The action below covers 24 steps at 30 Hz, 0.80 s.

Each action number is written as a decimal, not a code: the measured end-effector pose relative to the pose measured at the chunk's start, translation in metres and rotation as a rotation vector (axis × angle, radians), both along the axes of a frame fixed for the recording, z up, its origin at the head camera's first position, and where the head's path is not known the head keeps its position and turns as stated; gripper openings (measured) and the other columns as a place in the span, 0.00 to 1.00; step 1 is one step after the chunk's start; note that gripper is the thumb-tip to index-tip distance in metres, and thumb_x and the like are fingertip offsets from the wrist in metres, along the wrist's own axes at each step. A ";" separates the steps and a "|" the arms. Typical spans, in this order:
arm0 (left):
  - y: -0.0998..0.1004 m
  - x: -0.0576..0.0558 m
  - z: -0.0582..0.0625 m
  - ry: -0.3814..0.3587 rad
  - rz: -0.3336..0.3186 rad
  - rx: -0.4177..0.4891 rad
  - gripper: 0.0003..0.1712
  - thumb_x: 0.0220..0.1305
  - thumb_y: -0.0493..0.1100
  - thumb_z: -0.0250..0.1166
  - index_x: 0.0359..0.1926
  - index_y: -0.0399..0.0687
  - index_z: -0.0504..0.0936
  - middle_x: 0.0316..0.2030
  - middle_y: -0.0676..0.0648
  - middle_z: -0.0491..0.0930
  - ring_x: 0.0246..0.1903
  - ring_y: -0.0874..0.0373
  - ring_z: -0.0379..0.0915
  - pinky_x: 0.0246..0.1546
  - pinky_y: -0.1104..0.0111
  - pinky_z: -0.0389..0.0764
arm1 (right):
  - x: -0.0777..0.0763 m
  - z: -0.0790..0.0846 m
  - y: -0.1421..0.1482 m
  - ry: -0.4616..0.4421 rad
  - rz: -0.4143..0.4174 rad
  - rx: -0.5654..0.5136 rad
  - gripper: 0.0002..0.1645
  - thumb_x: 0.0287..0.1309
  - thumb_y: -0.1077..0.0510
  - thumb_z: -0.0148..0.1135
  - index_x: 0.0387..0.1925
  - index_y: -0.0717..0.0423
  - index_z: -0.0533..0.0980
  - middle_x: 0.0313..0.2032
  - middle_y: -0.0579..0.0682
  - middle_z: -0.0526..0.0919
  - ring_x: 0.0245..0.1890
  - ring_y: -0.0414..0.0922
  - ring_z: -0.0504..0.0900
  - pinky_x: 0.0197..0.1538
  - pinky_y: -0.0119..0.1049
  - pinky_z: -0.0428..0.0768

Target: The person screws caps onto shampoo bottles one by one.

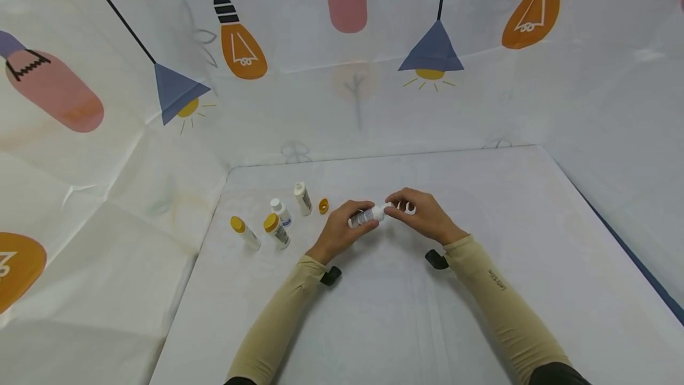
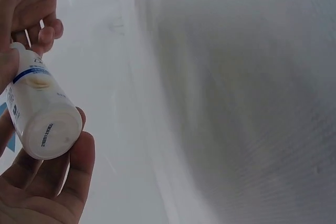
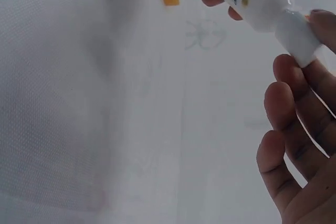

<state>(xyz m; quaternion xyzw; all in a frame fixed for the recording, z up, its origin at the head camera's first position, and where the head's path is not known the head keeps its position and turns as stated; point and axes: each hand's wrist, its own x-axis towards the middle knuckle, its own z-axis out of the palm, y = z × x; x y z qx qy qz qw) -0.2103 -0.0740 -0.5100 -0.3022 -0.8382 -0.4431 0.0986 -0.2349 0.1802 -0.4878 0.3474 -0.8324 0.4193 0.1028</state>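
Note:
My left hand (image 1: pixel 340 226) grips a small white Dove bottle (image 1: pixel 363 217) round its body, tilted above the table. In the left wrist view the bottle's round base (image 2: pixel 51 132), stamped with a code, faces the camera. My right hand (image 1: pixel 424 217) pinches the white cap (image 3: pixel 298 38) at the bottle's other end between thumb and index finger. In the right wrist view its other fingers (image 3: pixel 278 106) are spread loosely below the cap. The cap sits against the bottle's shoulder, in line with the body.
Left of the hands stand two bottles with yellow caps, one slim (image 1: pixel 246 233) and one wider (image 1: pixel 276 230). Behind them are a white-capped bottle (image 1: pixel 281 212) and a pale bottle (image 1: pixel 302 198). A loose orange cap (image 1: pixel 323 206) lies nearby on the white table (image 1: pixel 385 325). Printed sheeting (image 1: pixel 320 106) walls the back and sides.

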 end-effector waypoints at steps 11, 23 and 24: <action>0.008 0.004 0.005 0.048 -0.057 -0.048 0.27 0.66 0.53 0.71 0.64 0.53 0.78 0.52 0.54 0.80 0.47 0.64 0.75 0.47 0.64 0.82 | 0.004 0.002 -0.006 -0.120 -0.168 0.094 0.28 0.75 0.41 0.54 0.18 0.45 0.67 0.16 0.41 0.63 0.16 0.41 0.62 0.22 0.35 0.62; 0.005 0.002 0.008 0.066 -0.030 -0.019 0.26 0.65 0.51 0.73 0.62 0.51 0.79 0.50 0.53 0.80 0.45 0.64 0.75 0.44 0.68 0.80 | 0.006 0.000 0.006 -0.031 -0.063 0.009 0.30 0.76 0.33 0.44 0.60 0.50 0.71 0.41 0.49 0.77 0.36 0.43 0.73 0.38 0.42 0.73; 0.004 0.002 0.009 0.066 -0.024 -0.015 0.26 0.65 0.50 0.73 0.61 0.51 0.80 0.50 0.53 0.80 0.44 0.64 0.75 0.44 0.68 0.81 | 0.005 0.002 0.007 -0.025 -0.044 0.001 0.30 0.74 0.36 0.52 0.64 0.50 0.69 0.45 0.50 0.76 0.39 0.43 0.74 0.41 0.43 0.74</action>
